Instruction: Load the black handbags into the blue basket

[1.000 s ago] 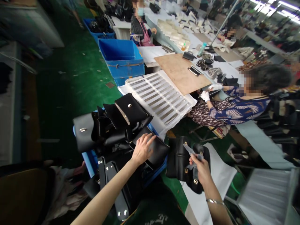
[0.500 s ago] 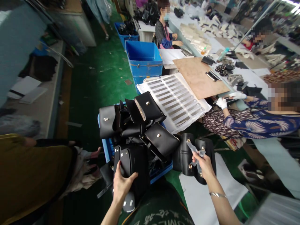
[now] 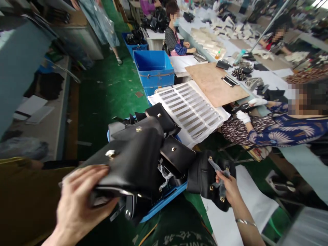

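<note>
Left hand (image 3: 79, 201) is curled round the near end of a black bag (image 3: 135, 157), fingers over the top, thumb beneath; the bag is tilted and partly blurred, above the pile in a blue crate (image 3: 164, 203). Right hand (image 3: 229, 186) is closed on the film-wrapped handle (image 3: 219, 174) of a second black bag (image 3: 201, 172), just right of the crate; can't tell if that bag hangs or rests. More black bags (image 3: 178, 153) with metal clasps heap in the crate. White sheet (image 3: 217, 218) lies below the right hand. Beyond the crate, a white slatted rack (image 3: 192, 111) sits beside a brown board (image 3: 215, 82), whose far edge meets a long worktable strewn with pale pieces (image 3: 233, 30), dark parts and a bottle. Green floor (image 3: 102, 112), scuffed, with scraps; blue bins (image 3: 155, 77) line up by the table. Co-worker in patterned blue top (image 3: 289, 130) and white gloves sits right; another in striped top (image 3: 171, 39) sits at the table farther back. Someone in a light blue garment stands far left, cut off by the frame.
</note>
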The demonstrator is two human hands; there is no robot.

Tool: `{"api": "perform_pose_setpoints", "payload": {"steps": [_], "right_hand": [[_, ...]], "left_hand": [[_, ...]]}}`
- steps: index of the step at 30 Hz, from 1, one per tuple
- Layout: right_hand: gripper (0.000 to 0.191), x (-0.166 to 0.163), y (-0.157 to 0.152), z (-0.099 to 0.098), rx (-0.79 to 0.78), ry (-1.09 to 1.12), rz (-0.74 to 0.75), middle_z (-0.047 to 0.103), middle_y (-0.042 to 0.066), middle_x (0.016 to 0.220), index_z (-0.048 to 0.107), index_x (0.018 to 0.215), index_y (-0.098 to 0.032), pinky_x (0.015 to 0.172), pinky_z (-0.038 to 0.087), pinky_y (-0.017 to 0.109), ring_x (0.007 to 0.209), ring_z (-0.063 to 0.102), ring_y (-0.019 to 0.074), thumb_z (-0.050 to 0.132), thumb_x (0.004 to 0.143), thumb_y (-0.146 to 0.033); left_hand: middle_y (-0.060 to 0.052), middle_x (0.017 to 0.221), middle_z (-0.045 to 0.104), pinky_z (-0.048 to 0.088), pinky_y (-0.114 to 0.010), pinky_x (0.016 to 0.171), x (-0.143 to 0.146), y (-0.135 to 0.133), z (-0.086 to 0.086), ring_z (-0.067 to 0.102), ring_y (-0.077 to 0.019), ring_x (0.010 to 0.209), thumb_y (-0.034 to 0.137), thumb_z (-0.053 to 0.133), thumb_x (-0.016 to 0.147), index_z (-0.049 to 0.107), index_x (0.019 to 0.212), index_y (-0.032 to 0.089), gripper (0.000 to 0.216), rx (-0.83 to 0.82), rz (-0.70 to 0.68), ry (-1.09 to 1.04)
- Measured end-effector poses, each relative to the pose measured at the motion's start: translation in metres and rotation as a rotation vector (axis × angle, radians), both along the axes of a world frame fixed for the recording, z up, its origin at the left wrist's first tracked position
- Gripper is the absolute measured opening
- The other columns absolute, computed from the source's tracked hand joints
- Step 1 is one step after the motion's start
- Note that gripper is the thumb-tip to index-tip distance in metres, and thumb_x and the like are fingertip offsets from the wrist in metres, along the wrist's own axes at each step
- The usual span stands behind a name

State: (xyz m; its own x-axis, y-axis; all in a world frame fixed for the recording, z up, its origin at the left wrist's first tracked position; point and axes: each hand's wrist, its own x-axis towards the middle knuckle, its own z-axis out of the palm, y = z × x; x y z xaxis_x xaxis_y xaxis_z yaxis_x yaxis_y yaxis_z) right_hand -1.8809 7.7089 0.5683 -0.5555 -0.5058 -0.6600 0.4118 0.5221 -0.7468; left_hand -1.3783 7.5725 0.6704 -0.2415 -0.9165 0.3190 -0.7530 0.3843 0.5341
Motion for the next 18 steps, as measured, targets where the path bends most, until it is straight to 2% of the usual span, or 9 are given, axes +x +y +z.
{"api": "perform_pose_setpoints", "payload": {"steps": [2, 4, 6, 8, 10, 12, 13, 16, 18], "right_hand": [[0.043, 0.003, 0.001, 0.001, -0.009, 0.008, -0.006, 0.064, 0.001, 0.068, 0.068, 0.085, -0.013, 0.056, 0.045, 0.021, 0.060, 0.056, 0.0109, 0.092, 0.064, -0.041], [0.041, 0.006, 0.003, 0.001, -0.023, 0.045, 0.010, 0.064, 0.001, 0.067, 0.067, 0.082, -0.013, 0.058, 0.046, 0.021, 0.061, 0.056, 0.0107, 0.091, 0.066, -0.042], [0.041, 0.007, 0.005, 0.002, -0.034, 0.082, 0.036, 0.063, 0.001, 0.067, 0.067, 0.082, -0.012, 0.059, 0.046, 0.022, 0.061, 0.056, 0.0105, 0.090, 0.068, -0.043], [0.042, 0.006, 0.008, 0.003, -0.026, 0.108, 0.065, 0.064, 0.001, 0.068, 0.068, 0.085, -0.012, 0.060, 0.046, 0.023, 0.061, 0.055, 0.0108, 0.089, 0.069, -0.045], [0.042, 0.005, 0.011, 0.005, -0.025, 0.122, 0.083, 0.063, 0.001, 0.069, 0.069, 0.087, -0.012, 0.060, 0.045, 0.023, 0.061, 0.055, 0.0109, 0.088, 0.070, -0.045], [0.041, 0.004, 0.013, 0.009, -0.037, 0.134, 0.083, 0.063, 0.001, 0.068, 0.069, 0.087, -0.013, 0.060, 0.044, 0.023, 0.061, 0.054, 0.0110, 0.087, 0.071, -0.045], [0.040, 0.003, 0.013, 0.012, -0.043, 0.141, 0.079, 0.062, 0.001, 0.067, 0.069, 0.087, -0.013, 0.060, 0.044, 0.023, 0.062, 0.054, 0.0111, 0.087, 0.072, -0.045], [0.039, 0.005, 0.009, 0.025, -0.053, 0.165, 0.048, 0.062, 0.001, 0.066, 0.068, 0.084, -0.013, 0.060, 0.045, 0.024, 0.062, 0.055, 0.0115, 0.087, 0.071, -0.045], [0.039, 0.007, 0.004, 0.037, -0.072, 0.184, 0.032, 0.062, 0.001, 0.067, 0.068, 0.084, -0.013, 0.060, 0.044, 0.025, 0.061, 0.054, 0.0115, 0.088, 0.070, -0.044]], "left_hand": [[-0.004, 0.127, 0.068, 0.040, -0.060, 0.115, -0.014, 0.000, -0.046, 0.060, -0.0317, 0.124, 0.033, 0.072, 0.079, 0.054, 0.134, 0.033, 0.058, -0.128, -0.287, -0.163], [-0.008, 0.129, 0.068, 0.039, -0.054, 0.114, -0.019, 0.002, -0.100, 0.058, -0.0280, 0.127, 0.017, 0.057, 0.088, 0.051, 0.139, 0.027, 0.052, -0.145, -0.521, -0.243], [-0.006, 0.132, 0.068, 0.037, -0.046, 0.117, -0.019, 0.008, -0.148, 0.057, -0.0222, 0.131, 0.004, 0.044, 0.090, 0.056, 0.136, 0.029, 0.054, 0.023, -0.743, -0.388], [-0.003, 0.139, 0.064, 0.034, -0.043, 0.119, -0.019, 0.016, -0.176, 0.052, -0.0203, 0.136, -0.005, 0.039, 0.085, 0.061, 0.134, 0.032, 0.064, 0.265, -0.871, -0.558], [-0.004, 0.149, 0.056, 0.028, -0.049, 0.122, -0.027, 0.023, -0.178, 0.043, -0.0264, 0.144, -0.002, 0.051, 0.075, 0.060, 0.137, 0.031, 0.070, 0.420, -0.868, -0.660], [-0.008, 0.149, 0.054, 0.029, -0.053, 0.120, -0.045, 0.023, -0.164, 0.041, -0.0344, 0.143, 0.009, 0.066, 0.065, 0.060, 0.137, 0.029, 0.074, 0.501, -0.796, -0.662], [-0.009, 0.145, 0.056, 0.034, -0.054, 0.116, -0.059, 0.020, -0.155, 0.047, -0.0362, 0.138, 0.017, 0.070, 0.064, 0.060, 0.136, 0.029, 0.073, 0.545, -0.735, -0.643], [-0.013, 0.133, 0.063, 0.051, -0.050, 0.094, -0.105, 0.007, -0.146, 0.067, -0.0329, 0.105, 0.038, 0.059, 0.083, 0.059, 0.137, 0.027, 0.055, 0.659, -0.506, -0.622], [-0.020, 0.139, 0.059, 0.047, -0.055, 0.099, -0.130, 0.003, -0.158, 0.065, -0.0368, 0.111, 0.037, 0.053, 0.089, 0.054, 0.143, 0.019, 0.057, 0.658, -0.390, -0.638]]}}
